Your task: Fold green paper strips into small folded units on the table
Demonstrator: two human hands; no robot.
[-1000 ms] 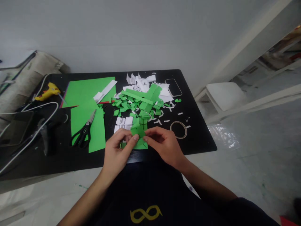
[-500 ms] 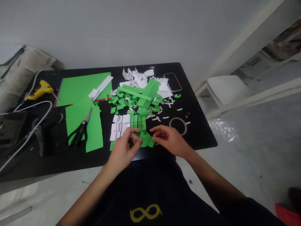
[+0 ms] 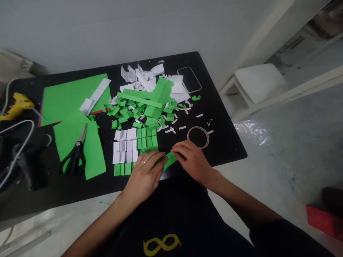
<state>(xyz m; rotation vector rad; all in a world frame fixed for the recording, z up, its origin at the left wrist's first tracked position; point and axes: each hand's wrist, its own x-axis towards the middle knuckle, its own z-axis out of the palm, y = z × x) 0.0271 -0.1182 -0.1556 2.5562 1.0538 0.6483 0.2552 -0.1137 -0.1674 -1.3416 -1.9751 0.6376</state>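
Between my hands is a piece of folded green paper [image 3: 169, 161] near the table's front edge. The fingertips of my left hand [image 3: 146, 171] are pressed together on its left end, and a ring shows on one finger. My right hand [image 3: 191, 159] pinches the paper's upper right end. Just beyond my left hand lie rows of folded white paper pieces [image 3: 125, 146] and folded green paper pieces [image 3: 147, 137], set side by side. More green pieces [image 3: 122, 169] lie left of my left hand, which partly covers that row.
Black-handled scissors [image 3: 77, 148] rest on a green sheet [image 3: 93, 157] at the left. A yellow glue gun [image 3: 17, 106] and white cable [image 3: 29, 141] lie farther left. Loose green pieces and strips [image 3: 142, 101] are heaped behind the rows. A tape ring [image 3: 198, 137] sits right.
My hands have brought the green paper from a raised, fanned shape to a flatter, narrower one. My left hand has turned over it. The view has shifted, moving the table leftward.
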